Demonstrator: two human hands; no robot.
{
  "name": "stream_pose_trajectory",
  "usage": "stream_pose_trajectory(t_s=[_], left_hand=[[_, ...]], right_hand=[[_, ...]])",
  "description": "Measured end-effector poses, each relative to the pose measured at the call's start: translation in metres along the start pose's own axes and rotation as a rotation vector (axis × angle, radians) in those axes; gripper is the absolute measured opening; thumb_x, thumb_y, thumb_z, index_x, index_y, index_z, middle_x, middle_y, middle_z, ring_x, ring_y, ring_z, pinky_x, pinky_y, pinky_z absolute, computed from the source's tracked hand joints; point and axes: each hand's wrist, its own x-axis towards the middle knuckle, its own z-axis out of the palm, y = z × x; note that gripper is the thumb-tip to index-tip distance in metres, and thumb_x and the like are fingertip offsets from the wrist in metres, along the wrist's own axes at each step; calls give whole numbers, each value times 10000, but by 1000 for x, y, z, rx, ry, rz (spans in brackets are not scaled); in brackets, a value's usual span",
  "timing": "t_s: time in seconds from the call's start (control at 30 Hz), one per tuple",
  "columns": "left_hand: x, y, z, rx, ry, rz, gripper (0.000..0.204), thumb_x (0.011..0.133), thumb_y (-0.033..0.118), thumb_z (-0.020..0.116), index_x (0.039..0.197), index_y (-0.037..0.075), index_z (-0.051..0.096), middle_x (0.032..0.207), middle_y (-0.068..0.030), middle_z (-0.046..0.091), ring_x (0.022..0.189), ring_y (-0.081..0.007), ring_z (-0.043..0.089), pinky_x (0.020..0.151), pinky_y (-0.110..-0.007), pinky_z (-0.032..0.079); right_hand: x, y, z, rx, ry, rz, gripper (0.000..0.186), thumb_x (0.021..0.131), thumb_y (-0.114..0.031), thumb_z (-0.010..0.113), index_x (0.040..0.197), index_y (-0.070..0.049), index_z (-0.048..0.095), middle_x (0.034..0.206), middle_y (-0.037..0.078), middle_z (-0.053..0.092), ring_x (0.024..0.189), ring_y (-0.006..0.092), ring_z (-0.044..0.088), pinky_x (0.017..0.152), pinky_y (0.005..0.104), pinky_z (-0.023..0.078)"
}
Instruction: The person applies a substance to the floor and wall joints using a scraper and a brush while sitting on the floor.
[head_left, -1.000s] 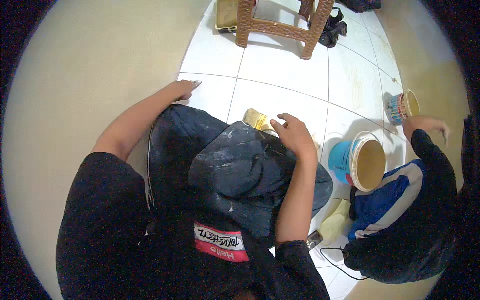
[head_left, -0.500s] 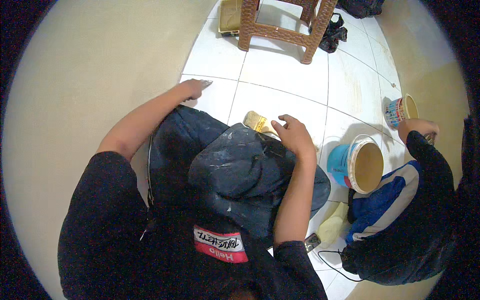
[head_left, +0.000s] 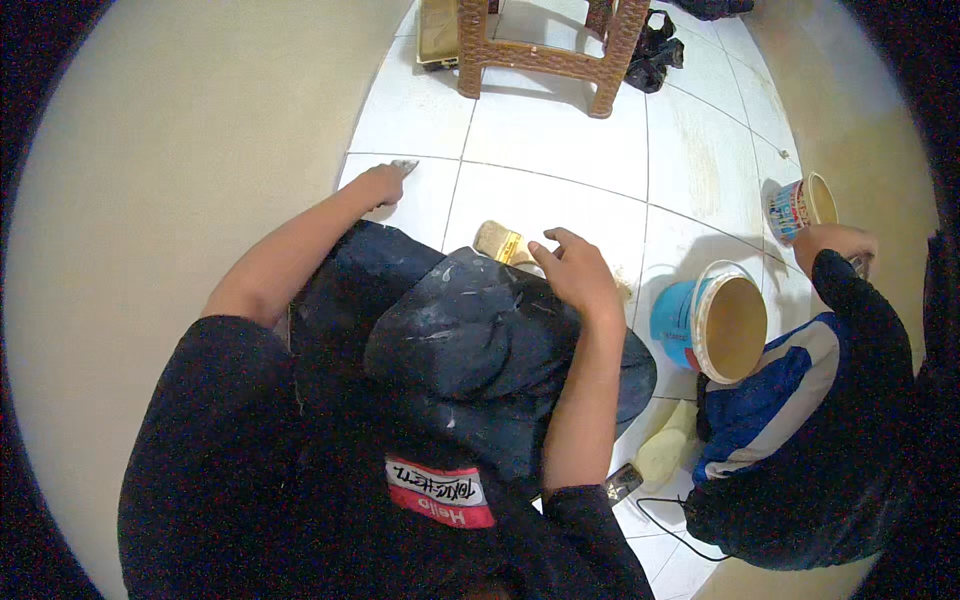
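Note:
My left hand (head_left: 382,185) is closed near the foot of the beige wall, low over the white tiles. A small grey, pointed thing (head_left: 405,167) sticks out from its fingers; its kind is too small to tell. My right hand (head_left: 582,275) hovers by my bent knee, fingers apart and holding nothing. Just left of it, a wide paintbrush (head_left: 497,242) with pale bristles and a yellow band lies on the floor, its handle partly hidden by my knee.
A blue bucket (head_left: 677,323) of beige paint stands to my right. Beyond it a co-worker's hand (head_left: 835,247) is at a smaller bucket (head_left: 787,212). Ahead are a brown woven-pattern stool (head_left: 540,57), a paint tray (head_left: 437,45) and a black plastic bag (head_left: 655,55).
The view has shifted slightly, moving the floor things a little left. Against the tiles, my left hand is slightly farther from the wall. My right hand keeps its open pose.

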Motion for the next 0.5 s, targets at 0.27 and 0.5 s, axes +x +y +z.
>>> stream_pose_trajectory(t_s=[0.27, 0.5], left_hand=[[-2, 11, -13, -13, 19, 79, 543, 770, 13, 534, 1303, -36, 444, 907, -269, 674, 693, -344, 685, 602, -424, 558], [21, -1, 38, 141, 299, 366, 501, 831, 35, 478, 1326, -39, 466, 1213, -251, 605, 1087, -349, 626, 919, -421, 507]], right_hand=[[-2, -4, -5, -12, -33, 17, 485, 867, -386, 633, 1158, 1, 634, 939, 241, 679, 904, 367, 662, 830, 410, 513], [1, -10, -8, 3, -52, 55, 477, 869, -363, 631, 1164, 12, 624, 934, 250, 681, 918, 386, 662, 864, 430, 511]])
